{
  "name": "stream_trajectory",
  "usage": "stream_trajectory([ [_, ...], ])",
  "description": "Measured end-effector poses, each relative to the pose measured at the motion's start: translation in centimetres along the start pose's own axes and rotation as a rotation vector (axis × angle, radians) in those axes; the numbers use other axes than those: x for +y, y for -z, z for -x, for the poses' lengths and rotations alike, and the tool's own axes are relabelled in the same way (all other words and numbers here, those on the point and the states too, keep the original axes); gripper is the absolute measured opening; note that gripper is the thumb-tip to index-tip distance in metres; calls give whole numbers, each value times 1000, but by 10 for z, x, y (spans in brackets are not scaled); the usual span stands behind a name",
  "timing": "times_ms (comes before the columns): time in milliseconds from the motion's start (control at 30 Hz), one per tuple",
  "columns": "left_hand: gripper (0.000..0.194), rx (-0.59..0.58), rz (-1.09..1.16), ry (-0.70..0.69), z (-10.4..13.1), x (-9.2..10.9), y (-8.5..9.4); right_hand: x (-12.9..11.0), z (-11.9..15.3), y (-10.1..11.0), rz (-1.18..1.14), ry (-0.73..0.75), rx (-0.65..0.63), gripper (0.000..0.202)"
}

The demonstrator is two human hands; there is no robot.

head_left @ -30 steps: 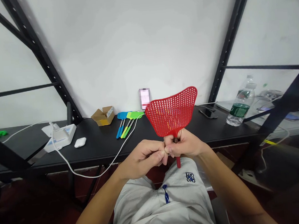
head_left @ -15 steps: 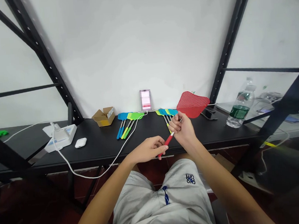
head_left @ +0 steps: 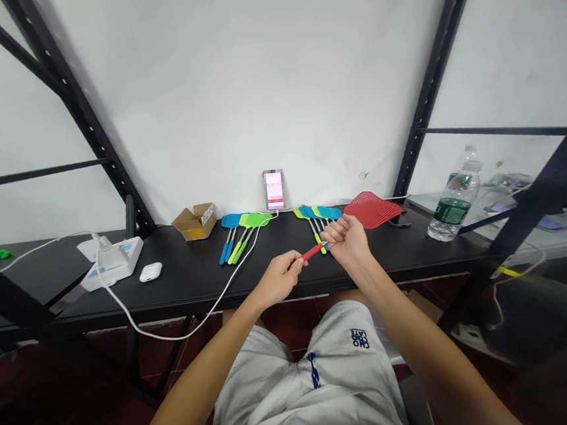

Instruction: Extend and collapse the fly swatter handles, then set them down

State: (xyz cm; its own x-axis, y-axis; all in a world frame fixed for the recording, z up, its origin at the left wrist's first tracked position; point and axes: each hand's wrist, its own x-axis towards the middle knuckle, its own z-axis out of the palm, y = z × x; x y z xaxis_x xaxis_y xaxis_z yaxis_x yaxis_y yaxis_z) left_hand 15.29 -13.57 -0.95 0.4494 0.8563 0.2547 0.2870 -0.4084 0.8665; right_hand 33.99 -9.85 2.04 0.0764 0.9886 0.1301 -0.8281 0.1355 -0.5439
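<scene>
A red fly swatter [head_left: 371, 210] is held over the front of the black table, its mesh head pointing right. My left hand [head_left: 283, 275] is closed round the end of its red handle. Farther up, my right hand [head_left: 346, 239] wraps its fingers round the shaft just below the head and hides most of that part. Behind my right hand lies a row of blue and green fly swatters [head_left: 316, 215], partly covered by it. Left of the middle rests another group of blue and green fly swatters [head_left: 242, 232], handles toward me.
A phone [head_left: 274, 190] leans on the wall, with a white cable [head_left: 225, 290] looping over the table's front edge. An opened cardboard box [head_left: 194, 224], a white earphone case [head_left: 150, 272] and a power strip [head_left: 124, 263] stand left. Water bottles [head_left: 454, 204] are at right, by the black frame post [head_left: 431, 87].
The red fly swatter has swung flatter, its head dropping lower and its handle end rising. My left hand has closed from loose fingers into a firm hold on the handle end.
</scene>
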Motion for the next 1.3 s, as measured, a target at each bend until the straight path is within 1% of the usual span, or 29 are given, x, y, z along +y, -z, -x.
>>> stream_trajectory([
  [167,38,-50,107,32,2,1,-11,-3,5,-4,-28,22,46,42],
  [267,38,-106,252,95,2,3,-15,-5,7,-6,-49,19,56,41],
  [400,37,-190,456,151,2,7,-17,-6,10,-7,-37,19,12,41],
  [500,35,-192,448,145,2,7,-17,-7,11,-9,-33,14,-9,42],
  [533,35,-181,400,131,1,6,-16,-7,12,-9,-35,8,-10,42],
  [600,33,-138,223,72,2,6,-15,-7,12,-10,-35,2,-4,41],
  [667,31,-70,-29,-21,3,6,-15,-6,11,-11,-27,10,15,41],
  [767,29,48,-409,-158,5,5,-16,-4,9,-10,-18,43,78,41],
  [867,26,125,-671,-206,6,2,-20,-2,7,-8,-24,68,131,41],
  [967,25,142,-842,-215,5,-2,-24,-2,6,-7,-40,77,154,40],
  [1100,29,185,-1014,-254,5,-7,-28,-2,5,-6,-53,94,166,39],
  [1200,31,242,-1118,-307,6,-8,-30,-2,3,-3,-67,104,181,39],
  [1300,29,299,-1177,-367,7,-8,-31,-3,0,-1,-85,96,188,39],
])
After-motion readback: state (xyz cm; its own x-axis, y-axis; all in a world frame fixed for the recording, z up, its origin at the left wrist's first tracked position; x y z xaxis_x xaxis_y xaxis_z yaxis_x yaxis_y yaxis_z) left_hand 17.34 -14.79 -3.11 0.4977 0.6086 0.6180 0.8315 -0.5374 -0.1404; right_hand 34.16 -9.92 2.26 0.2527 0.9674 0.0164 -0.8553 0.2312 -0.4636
